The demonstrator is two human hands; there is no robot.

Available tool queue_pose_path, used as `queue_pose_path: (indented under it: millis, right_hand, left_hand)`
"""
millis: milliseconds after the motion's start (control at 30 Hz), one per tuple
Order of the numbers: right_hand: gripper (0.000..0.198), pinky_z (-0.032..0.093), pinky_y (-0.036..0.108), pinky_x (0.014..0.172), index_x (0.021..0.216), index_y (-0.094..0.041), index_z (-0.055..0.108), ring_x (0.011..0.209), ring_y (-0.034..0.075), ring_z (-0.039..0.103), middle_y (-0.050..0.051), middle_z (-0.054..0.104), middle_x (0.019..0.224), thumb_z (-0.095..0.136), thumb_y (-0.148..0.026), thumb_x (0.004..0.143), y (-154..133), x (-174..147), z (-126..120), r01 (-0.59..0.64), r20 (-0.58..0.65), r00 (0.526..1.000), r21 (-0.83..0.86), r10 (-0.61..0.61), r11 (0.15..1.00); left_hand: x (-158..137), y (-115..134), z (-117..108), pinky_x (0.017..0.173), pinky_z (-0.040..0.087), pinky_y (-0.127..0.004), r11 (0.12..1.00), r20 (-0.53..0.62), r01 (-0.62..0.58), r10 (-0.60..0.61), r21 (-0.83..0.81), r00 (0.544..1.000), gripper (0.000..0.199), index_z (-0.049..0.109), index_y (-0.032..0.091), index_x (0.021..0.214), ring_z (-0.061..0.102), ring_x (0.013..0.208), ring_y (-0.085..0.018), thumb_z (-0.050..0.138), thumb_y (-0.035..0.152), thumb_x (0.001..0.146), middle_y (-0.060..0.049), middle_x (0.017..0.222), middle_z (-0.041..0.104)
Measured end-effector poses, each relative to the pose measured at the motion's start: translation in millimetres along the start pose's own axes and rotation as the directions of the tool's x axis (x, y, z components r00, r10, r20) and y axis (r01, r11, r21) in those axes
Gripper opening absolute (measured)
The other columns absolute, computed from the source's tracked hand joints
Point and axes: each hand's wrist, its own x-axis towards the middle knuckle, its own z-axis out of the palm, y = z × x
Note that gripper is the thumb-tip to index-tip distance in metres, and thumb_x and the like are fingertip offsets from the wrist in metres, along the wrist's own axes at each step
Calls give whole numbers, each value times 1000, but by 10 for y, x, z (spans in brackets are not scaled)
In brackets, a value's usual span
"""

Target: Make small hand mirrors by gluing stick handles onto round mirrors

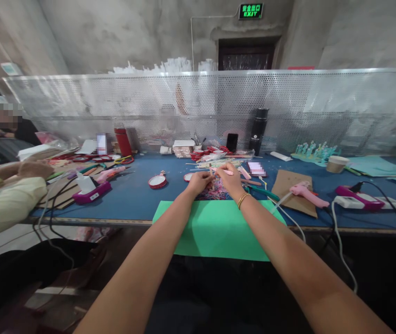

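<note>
Above the table's front edge, my left hand (201, 182) pinches a thin brownish stick (212, 178) that stands roughly upright from its fingers. My right hand (231, 180), with a chain bracelet (243, 200) at the wrist, is closed around a pink pen-shaped tool (227, 172). The tool's tip points left, close to the stick; whether they touch I cannot tell. Beneath both hands lies a tangle of pink and purple strands (221, 191). A green sheet (218, 227) spreads below my forearms and hangs over the edge. Part of a round white-topped piece (187, 177) shows beside my left hand.
A red-rimmed round piece (158, 181) lies to the left. On the right are a pink glue gun (309, 195) on cardboard (288, 181), a purple power strip (360, 198) with cables, and a paper cup (337, 164). At far left, a co-worker's sleeved arm (9, 204) reaches over the table.
</note>
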Motion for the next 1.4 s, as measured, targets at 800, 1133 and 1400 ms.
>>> queue_pose_path:
  millis: [800, 1133, 1400]
  right_hand:
    - [26, 46, 37, 73, 107, -20, 45, 77, 23, 60, 6, 60, 88, 48, -37, 88, 19, -60, 182, 61, -70, 994, -227, -79, 972]
    - [22, 50, 36, 68, 99, -24, 43, 72, 23, 65, 4, 62, 79, 45, -42, 87, 23, -92, 177, -11, -78, 997, -46, 8, 999]
    - [23, 52, 33, 59, 99, -25, 43, 56, 18, 65, -1, 66, 71, 46, -44, 86, -15, -61, 98, -42, -103, 993, 74, 49, 996]
  left_hand:
    - [399, 330, 238, 64, 40, -21, 648, -528, -261, -257, -715, 809, 14, 57, 15, 69, 50, 59, -7, 61, 21, 82, 1, 67, 57]
    - [661, 261, 215, 60, 39, -20, 758, -651, -250, -286, -603, 704, 16, 52, 18, 75, 48, 56, -6, 50, 28, 87, 4, 62, 51]
    - [311, 157, -249, 52, 40, -19, 908, -462, -3, -210, -419, 862, 29, 62, 15, 79, 53, 56, -7, 68, 43, 75, 0, 67, 61]
